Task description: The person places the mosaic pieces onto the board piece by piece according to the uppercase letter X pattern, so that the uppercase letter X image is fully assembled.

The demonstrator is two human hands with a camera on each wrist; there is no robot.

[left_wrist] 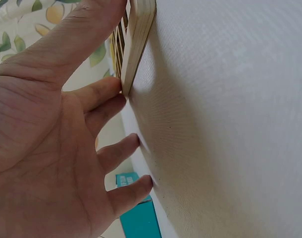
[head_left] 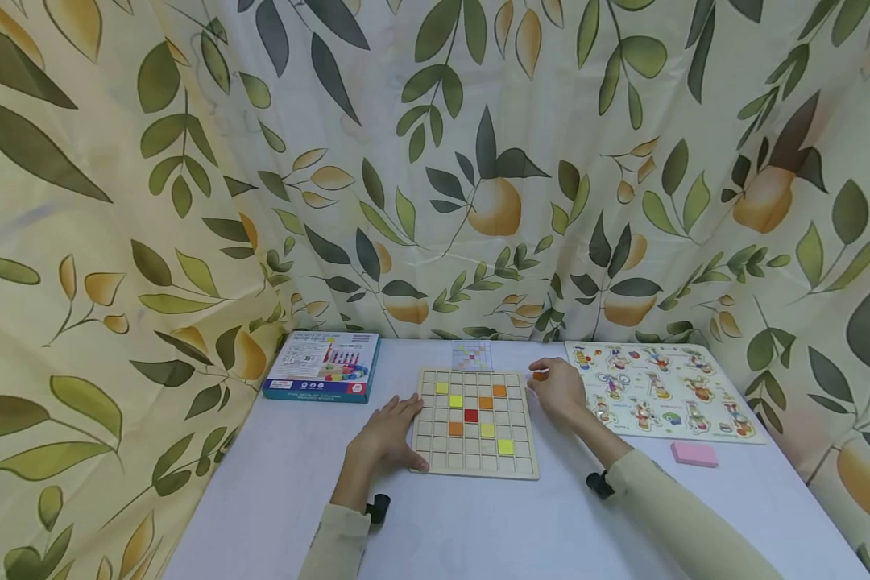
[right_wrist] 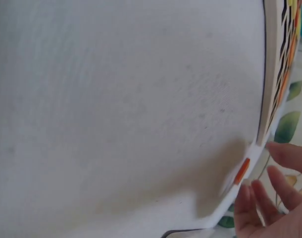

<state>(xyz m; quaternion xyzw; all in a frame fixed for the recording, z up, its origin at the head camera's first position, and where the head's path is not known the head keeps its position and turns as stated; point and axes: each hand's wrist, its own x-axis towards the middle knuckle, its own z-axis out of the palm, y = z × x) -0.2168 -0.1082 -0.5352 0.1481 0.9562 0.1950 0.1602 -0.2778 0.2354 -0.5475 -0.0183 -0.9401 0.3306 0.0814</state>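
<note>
A square wooden grid board (head_left: 464, 463) lies on the table, with several yellow and orange tiles and a red tile (head_left: 471, 416) in its cells. My left hand (head_left: 387, 439) rests along the board's left side, thumb at the near left corner and fingers spread. In the left wrist view, its fingertips touch the board's edge and the tabletop. Beyond the board's far right corner, my right hand (head_left: 560, 391) is at an orange tile (right_wrist: 242, 171) on the table. Its thumb and loosely bent fingers stand apart around that tile, without a visible pinch.
Behind the board is a small card (head_left: 472, 355) with a coloured grid pattern. A teal-edged box (head_left: 322, 366) lies at the far left. On the right are a picture puzzle board (head_left: 667, 387) and a pink block (head_left: 694, 454). Leaf-patterned curtains (head_left: 435, 266) surround the table.
</note>
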